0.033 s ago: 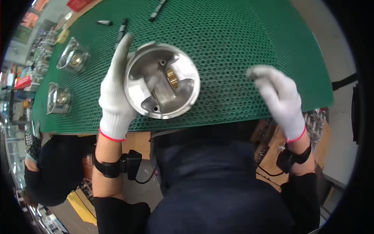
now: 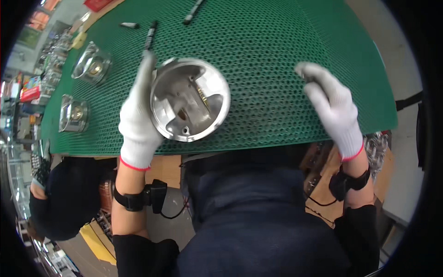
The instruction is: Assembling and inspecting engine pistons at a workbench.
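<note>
A silver metal piston (image 2: 214,76) with its hollow underside facing up is held just left of the middle, over the green mat. Inside it show a brass-coloured bushing and webbed walls. My left hand (image 2: 138,113), in a white knit glove with a red cuff edge, grips its left side. One long digit points away along the rim, while the other fingers are hidden behind the piston. Off to the right, my right hand (image 2: 330,99), gloved alike, hovers above the mat with thumb and forefinger apart. Its fingertips look dark, and nothing shows between them.
Two more pistons (image 2: 95,67) (image 2: 75,114) stand on the left of the green mat (image 2: 263,60). Black marker pens (image 2: 151,36) (image 2: 193,13) and a short grey-and-black piece (image 2: 129,25) lie at the far side. Another person's dark sleeve (image 2: 69,198) is at the lower left.
The piston has tilted in my left hand and shifted slightly left, so less of the brass-coloured bushing shows. My right hand's thumb and forefinger look a little farther apart. The whole view has shifted slightly.
</note>
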### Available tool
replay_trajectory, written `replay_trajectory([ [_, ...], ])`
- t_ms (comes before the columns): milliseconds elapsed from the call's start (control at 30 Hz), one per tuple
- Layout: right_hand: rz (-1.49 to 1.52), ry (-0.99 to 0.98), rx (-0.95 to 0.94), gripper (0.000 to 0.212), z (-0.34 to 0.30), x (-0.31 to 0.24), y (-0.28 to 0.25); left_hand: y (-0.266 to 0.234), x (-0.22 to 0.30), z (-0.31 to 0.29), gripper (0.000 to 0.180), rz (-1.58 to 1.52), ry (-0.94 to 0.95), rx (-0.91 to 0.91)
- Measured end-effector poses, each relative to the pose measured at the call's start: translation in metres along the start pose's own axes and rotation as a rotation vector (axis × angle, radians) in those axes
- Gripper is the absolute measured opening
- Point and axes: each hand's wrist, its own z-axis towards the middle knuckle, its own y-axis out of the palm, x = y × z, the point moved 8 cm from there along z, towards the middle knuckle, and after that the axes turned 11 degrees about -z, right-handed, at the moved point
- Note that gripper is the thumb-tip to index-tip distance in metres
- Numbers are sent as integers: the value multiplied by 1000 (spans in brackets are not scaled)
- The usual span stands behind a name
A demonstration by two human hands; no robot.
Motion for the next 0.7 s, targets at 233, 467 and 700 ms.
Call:
replay_trajectory([
  [233,-443,-100,92,58,7,23,-9,-3,76,-54,63,109,-332,-520],
  [467,-82,-321,-390,20,-93,-37,23,35,76,6,46,405,393,-650],
  [700,-399,747,-463,25,-349,155,15,-123,-83,-31,67,407,-311,-261],
])
